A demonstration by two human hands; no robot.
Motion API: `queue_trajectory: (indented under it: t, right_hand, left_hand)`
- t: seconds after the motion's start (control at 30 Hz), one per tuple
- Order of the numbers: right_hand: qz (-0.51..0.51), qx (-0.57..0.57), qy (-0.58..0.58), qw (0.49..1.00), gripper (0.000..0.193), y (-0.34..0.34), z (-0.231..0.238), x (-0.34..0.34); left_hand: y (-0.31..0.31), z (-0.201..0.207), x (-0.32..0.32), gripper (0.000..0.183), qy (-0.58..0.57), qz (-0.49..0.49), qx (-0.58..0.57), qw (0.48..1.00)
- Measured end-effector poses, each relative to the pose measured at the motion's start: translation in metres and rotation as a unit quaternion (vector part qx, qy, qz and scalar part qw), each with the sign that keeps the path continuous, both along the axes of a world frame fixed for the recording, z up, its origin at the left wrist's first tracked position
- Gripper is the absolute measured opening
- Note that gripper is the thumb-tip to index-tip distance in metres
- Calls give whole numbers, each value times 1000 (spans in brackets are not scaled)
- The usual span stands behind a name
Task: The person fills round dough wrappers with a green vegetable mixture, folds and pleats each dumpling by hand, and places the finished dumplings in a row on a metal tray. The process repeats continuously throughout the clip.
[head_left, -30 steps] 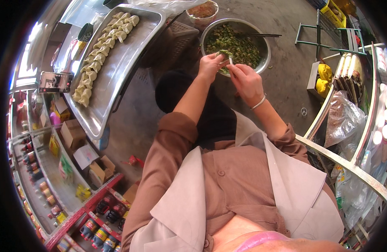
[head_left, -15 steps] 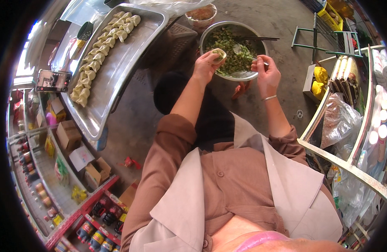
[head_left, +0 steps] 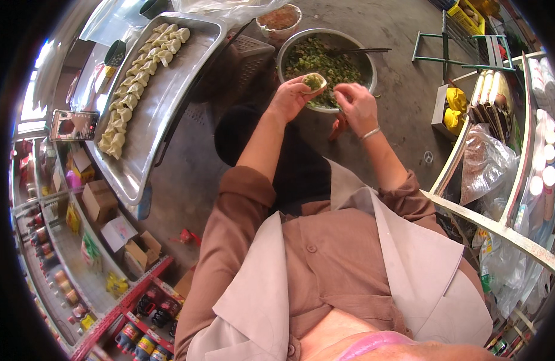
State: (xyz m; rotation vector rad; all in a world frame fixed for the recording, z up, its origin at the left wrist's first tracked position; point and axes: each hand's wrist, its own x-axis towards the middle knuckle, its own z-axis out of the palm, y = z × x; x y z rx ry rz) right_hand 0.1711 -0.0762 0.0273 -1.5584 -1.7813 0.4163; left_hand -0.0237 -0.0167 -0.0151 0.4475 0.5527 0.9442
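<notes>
My left hand cups a round dumpling wrapper over the near left rim of a metal bowl; green filling lies on the wrapper. Close beside it, my right hand is closed in a pinch on what looks like a small metal spoon, mostly hidden by the fingers. Chopped green filling fills much of the bowl. A pair of dark chopsticks rests across the bowl's right rim. To the left, a large metal tray carries rows of folded dumplings.
Behind the bowl stands a tub of reddish-brown stuff. A phone-like screen stands by the tray's left edge. Stocked shelves line the left; a pale rack with bags stands right. A green metal frame is far right.
My right hand has moved left, from the bowl's right side to near the wrapper. The wrapper now lies more open, with its filling in view. The whole view has shifted slightly.
</notes>
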Motion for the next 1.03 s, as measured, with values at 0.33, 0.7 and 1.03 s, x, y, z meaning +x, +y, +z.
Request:
queue_trajectory:
  t: [0.33,0.7,1.03]
  right_hand:
    - [73,-8,101,992,12,29,14,-20]
    - [68,-39,101,992,10,23,13,-16]
    - [-10,-94,233,968,17,21,11,-4]
  left_hand:
    - [-6,-2,-1,36,23,-71,6,997]
    - [-9,9,2,31,50,-70,-9,996]
    - [-9,13,5,35,26,-59,-43,997]
